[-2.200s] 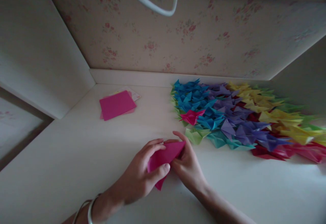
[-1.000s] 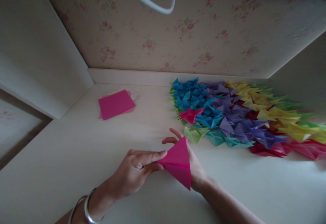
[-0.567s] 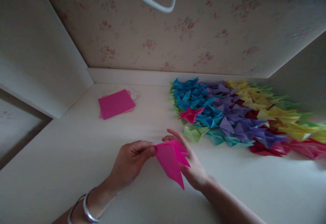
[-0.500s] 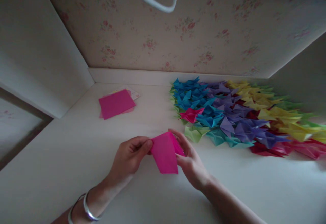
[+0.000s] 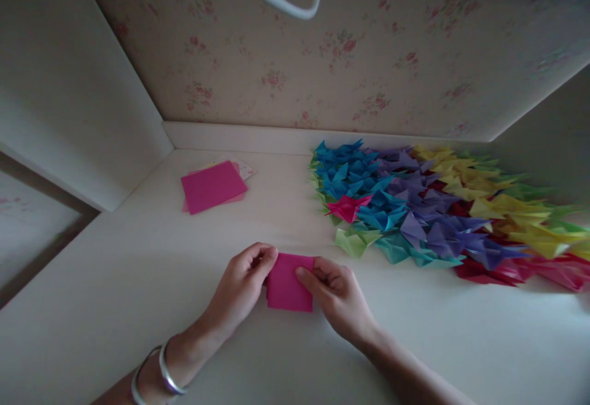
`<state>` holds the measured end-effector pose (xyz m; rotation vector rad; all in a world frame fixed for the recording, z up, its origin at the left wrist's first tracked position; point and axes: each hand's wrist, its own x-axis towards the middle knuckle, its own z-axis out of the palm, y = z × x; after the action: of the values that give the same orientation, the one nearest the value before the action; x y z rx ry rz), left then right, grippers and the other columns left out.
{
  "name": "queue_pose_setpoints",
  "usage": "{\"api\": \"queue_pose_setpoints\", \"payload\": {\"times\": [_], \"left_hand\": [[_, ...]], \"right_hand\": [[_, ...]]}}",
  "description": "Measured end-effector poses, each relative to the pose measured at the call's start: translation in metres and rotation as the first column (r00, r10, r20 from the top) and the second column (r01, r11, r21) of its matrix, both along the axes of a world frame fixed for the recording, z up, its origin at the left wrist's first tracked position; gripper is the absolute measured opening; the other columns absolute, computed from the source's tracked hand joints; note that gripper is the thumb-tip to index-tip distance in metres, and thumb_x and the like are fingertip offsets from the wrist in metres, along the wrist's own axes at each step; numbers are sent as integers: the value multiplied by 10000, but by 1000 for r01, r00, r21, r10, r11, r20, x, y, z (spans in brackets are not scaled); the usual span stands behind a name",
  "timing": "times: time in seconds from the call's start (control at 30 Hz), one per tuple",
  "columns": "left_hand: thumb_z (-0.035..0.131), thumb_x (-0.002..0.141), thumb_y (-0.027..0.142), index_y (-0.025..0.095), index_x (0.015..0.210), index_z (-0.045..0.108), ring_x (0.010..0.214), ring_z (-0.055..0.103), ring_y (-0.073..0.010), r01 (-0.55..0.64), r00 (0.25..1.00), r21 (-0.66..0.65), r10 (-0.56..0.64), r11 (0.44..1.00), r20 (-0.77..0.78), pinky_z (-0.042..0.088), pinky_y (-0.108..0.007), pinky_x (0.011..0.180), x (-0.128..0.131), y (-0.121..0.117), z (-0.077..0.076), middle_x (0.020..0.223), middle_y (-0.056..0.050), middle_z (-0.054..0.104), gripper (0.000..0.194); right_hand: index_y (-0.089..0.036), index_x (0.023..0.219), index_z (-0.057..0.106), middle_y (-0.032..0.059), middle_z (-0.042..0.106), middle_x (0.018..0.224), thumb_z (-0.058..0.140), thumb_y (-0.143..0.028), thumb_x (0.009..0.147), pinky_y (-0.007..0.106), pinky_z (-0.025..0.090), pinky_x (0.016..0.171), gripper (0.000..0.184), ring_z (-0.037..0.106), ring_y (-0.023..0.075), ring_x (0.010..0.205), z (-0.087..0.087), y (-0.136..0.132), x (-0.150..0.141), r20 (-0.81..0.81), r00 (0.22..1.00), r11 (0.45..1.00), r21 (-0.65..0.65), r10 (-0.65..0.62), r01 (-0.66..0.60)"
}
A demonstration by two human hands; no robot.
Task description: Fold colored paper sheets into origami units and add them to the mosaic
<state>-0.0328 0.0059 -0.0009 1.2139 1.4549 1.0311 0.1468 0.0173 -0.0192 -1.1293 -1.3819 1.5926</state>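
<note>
A folded pink paper square [image 5: 286,283] lies flat on the white desk [image 5: 138,257] between my hands. My left hand [image 5: 239,285], with bracelets on its wrist, has curled fingers pinching the paper's left edge. My right hand [image 5: 338,294] presses its fingertips on the paper's right edge, fingers bent. Both hands rest on the desk.
A small stack of pink paper sheets [image 5: 212,185] lies at the back left. A wide spread of folded paper shapes [image 5: 428,214] in blue, purple, yellow, green and red covers the right side, one pink piece [image 5: 348,207] among them. Floral wall behind.
The pink paper was held up as a triangle between my hands; it has been folded down into a small square and pressed flat on the desk.
</note>
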Motion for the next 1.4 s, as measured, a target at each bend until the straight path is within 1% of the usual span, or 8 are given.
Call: {"api": "queue_pose_setpoints", "payload": {"times": [0.23, 0.43, 0.67, 0.9, 1.07, 1.17, 1.3, 1.4], "left_hand": [[508, 985, 386, 200, 862, 652, 712, 621, -166, 115, 963, 150, -73, 982, -259, 449, -233, 666, 5, -8, -2, 769, -4, 680, 266], [461, 1004, 412, 198, 887, 642, 705, 632, -160, 132, 951, 113, -93, 985, -296, 453, -230, 661, 6, -7, -5, 767, 0, 684, 304], [484, 989, 387, 184, 832, 655, 655, 615, -154, 206, 931, 94, -165, 974, -325, 432, -230, 616, 5, -9, -1, 710, 2, 671, 309], [510, 963, 440, 173, 749, 635, 591, 539, -148, 146, 955, 75, -121, 986, -271, 393, -234, 555, 5, -10, 2, 620, 15, 597, 364], [577, 920, 463, 177, 738, 628, 585, 514, -138, -2, 985, 81, 16, 997, -171, 388, -221, 541, -5, -1, 1, 611, 32, 568, 342], [611, 900, 482, 175, 758, 646, 601, 522, -135, -29, 995, 43, 33, 999, -96, 393, -214, 540, -9, 3, 0, 633, 26, 587, 340], [637, 897, 466, 197, 984, 666, 621, 529, -121, -66, 996, 25, 65, 998, 56, 407, -192, 529, -5, 0, 3, 718, 28, 610, 284], [654, 900, 417, 254, 1235, 579, 645, 578, -122, -12, 978, 8, 10, 1000, 207, 475, -200, 540, -2, -6, 8, 846, 21, 655, 380]], "right_hand": [[-148, 761, 675, -2, 559, 651, 654, -461, 879, 241, 332, 531, 336, 455, 122, 588, 3, 1, 1, 26, 1000, 999, -39, 10, -9], [-158, 714, 626, -25, 446, 619, 561, -424, 944, 251, 285, 524, 358, 369, 116, 577, -1, 1, 1, 127, 992, 997, 77, 7, -17], [-144, 760, 669, -12, 495, 645, 568, -433, 933, 252, 278, 513, 352, 385, 117, 582, 2, 0, -1, 146, 980, 988, 50, 135, -143], [-160, 667, 604, -41, 396, 608, 513, -331, 975, 248, 265, 513, 364, 360, 103, 567, 10, 0, 2, 246, 959, 966, 179, 142, -189], [-162, 698, 631, 2, 589, 651, 503, -329, 984, 240, 441, 608, 355, 602, 149, 648, 11, 4, 8, 123, 981, 981, 100, 151, -163], [-161, 738, 671, 24, 650, 680, 533, -345, 969, 256, 496, 638, 326, 651, 168, 674, 10, 5, 8, 81, 988, 988, 77, 128, -134], [-161, 726, 686, 19, 658, 657, 623, -388, 912, 253, 519, 618, 299, 649, 159, 647, 10, 7, 6, -20, 999, 999, 41, -27, 28], [-154, 771, 723, 29, 699, 675, 686, -411, 865, 254, 535, 612, 277, 665, 156, 637, 9, 11, 7, -91, 984, 988, 2, -155, 156]]}}
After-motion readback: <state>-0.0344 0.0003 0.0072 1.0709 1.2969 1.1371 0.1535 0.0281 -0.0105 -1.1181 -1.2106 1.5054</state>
